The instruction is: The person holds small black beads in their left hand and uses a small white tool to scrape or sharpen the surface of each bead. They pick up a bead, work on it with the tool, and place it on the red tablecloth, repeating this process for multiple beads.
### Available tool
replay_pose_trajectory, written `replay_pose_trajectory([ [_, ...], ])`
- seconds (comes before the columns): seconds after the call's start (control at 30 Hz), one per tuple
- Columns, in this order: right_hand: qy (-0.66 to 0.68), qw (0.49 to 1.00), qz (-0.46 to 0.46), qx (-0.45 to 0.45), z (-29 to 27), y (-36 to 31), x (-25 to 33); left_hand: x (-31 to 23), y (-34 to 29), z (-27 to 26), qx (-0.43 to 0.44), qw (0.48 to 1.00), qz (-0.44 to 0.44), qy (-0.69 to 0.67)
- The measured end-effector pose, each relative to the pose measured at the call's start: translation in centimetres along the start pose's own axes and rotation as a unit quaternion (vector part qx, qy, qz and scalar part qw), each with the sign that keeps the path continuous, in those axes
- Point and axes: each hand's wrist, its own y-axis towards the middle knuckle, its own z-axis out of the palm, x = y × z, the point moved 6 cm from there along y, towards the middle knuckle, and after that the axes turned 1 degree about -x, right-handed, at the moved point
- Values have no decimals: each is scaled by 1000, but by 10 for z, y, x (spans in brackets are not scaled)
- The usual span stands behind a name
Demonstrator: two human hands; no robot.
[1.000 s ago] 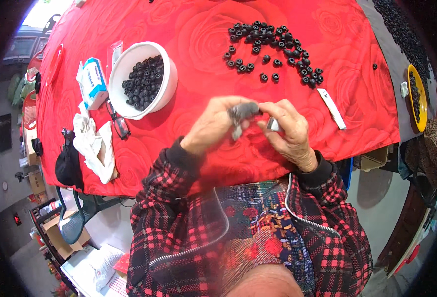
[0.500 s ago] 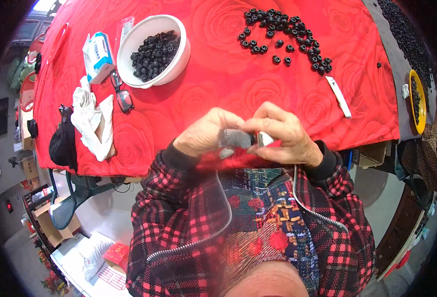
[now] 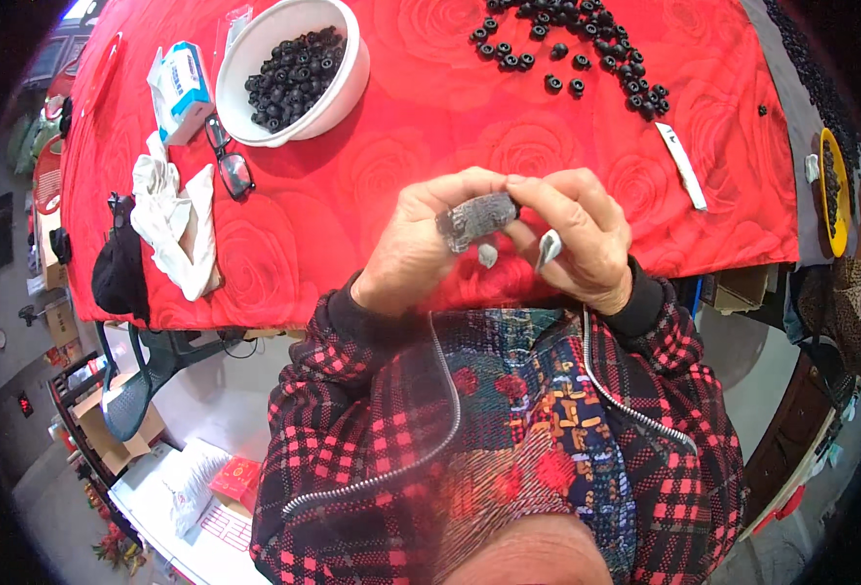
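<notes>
My left hand (image 3: 401, 244) and my right hand (image 3: 587, 234) meet above the near edge of the red-covered table. Between them is a short, dark grey, worn-looking piece (image 3: 476, 222), like a strip or a wrapping. My left fingers are closed at its left end; I cannot tell whether it is held or wrapped round a finger. The right thumb and fingers pinch at its other end. A small whitish bit (image 3: 487, 255) shows just below it. Another whitish piece (image 3: 547, 250) sits at my right fingers; whether it is worn on a finger is unclear.
Ahead lie loose black ring-like parts (image 3: 587, 58). A white bowl (image 3: 348, 88) holds more. A white-handled cutter or similar slim tool (image 3: 682, 166) lies right. At left are a tissue pack (image 3: 179, 93), glasses (image 3: 237, 175), white gloves or cloth (image 3: 172, 224) and a black cap-like item (image 3: 120, 258).
Both hands have risen slightly away from me. The dark grey piece has tilted, its right end higher, and my right fingers have shifted on it. The view has moved a little.
</notes>
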Motion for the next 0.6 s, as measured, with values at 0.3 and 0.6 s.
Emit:
replay_pose_trajectory([
  [0.3, 82, 995, 30, 50, -2, 7, -6, -9, -1, -2, -38, 993, -10, 110],
  [0.6, 96, 994, 16, 43, -9, 11, -6, -9, 3, -2, -8, 996, -6, 89],
])
